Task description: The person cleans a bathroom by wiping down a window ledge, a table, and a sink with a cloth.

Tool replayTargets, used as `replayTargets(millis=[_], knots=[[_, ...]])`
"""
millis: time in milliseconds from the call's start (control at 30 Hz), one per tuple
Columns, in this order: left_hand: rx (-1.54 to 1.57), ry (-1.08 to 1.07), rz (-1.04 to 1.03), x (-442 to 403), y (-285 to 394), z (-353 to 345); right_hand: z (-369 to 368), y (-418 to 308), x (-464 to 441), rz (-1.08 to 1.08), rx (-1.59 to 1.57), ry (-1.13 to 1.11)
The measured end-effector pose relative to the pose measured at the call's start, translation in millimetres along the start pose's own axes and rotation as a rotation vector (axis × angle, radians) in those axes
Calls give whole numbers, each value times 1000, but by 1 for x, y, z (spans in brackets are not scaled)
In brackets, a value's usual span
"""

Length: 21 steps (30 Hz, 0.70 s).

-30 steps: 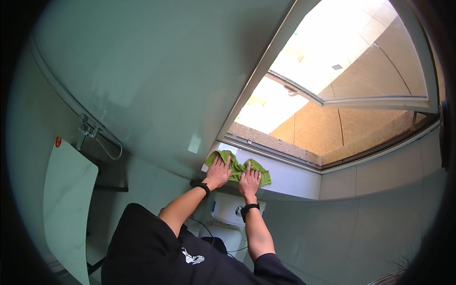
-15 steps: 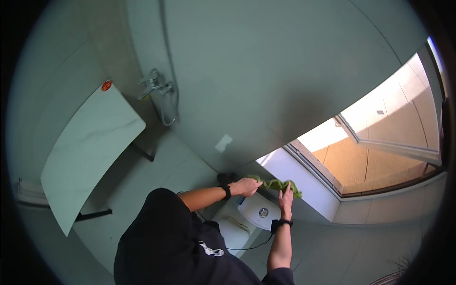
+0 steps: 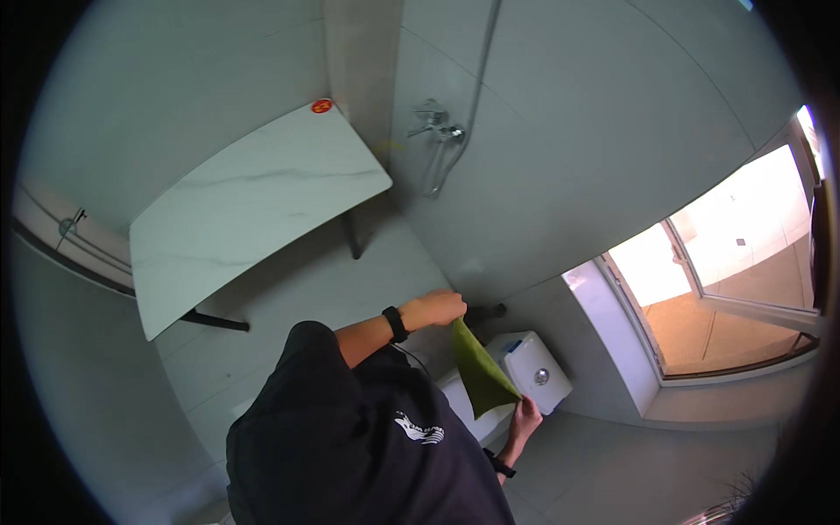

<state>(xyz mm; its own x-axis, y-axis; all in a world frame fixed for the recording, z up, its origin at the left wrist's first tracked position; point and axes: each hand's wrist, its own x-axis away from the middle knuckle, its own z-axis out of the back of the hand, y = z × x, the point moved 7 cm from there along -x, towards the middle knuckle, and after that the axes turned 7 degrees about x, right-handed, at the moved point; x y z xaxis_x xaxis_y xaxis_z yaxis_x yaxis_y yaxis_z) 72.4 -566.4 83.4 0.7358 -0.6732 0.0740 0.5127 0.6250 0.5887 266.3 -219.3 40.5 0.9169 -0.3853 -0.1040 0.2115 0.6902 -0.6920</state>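
Note:
A green cloth (image 3: 479, 372) hangs spread between my two hands, narrow at its upper end and wider lower down. My left hand (image 3: 437, 308) is closed on the upper end. At the lower right corner, my right hand (image 3: 525, 418) pinches the fabric. Behind and beside the cloth stands a white toilet tank (image 3: 553, 382) with a round silver button on its lid. Part of the toilet below is hidden by the cloth and my dark shirt.
A marbled white table (image 3: 254, 201) with dark legs stands to the left. A shower faucet (image 3: 435, 122) with a hose is fixed to the wall. On the right is a ledge (image 3: 617, 341) beneath an open window (image 3: 735, 262). Dark objects (image 3: 484, 313) sit by the wall.
The cloth was bunched near the window ledge; it is now off it and stretched between my hands. My right hand moved down. The view has turned toward the table.

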Motion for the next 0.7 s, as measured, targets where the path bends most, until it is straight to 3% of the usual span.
replayTargets(millis=[100, 233, 700], knots=[[90, 34, 141, 89, 6, 40, -13, -40, 9, 99, 42, -31], [72, 105, 254, 197, -28, 35, -33, -100, 35, 246, 50, -77], [149, 494, 764, 552, -137, 54, -223, -373, 144, 712, 22, -565]])
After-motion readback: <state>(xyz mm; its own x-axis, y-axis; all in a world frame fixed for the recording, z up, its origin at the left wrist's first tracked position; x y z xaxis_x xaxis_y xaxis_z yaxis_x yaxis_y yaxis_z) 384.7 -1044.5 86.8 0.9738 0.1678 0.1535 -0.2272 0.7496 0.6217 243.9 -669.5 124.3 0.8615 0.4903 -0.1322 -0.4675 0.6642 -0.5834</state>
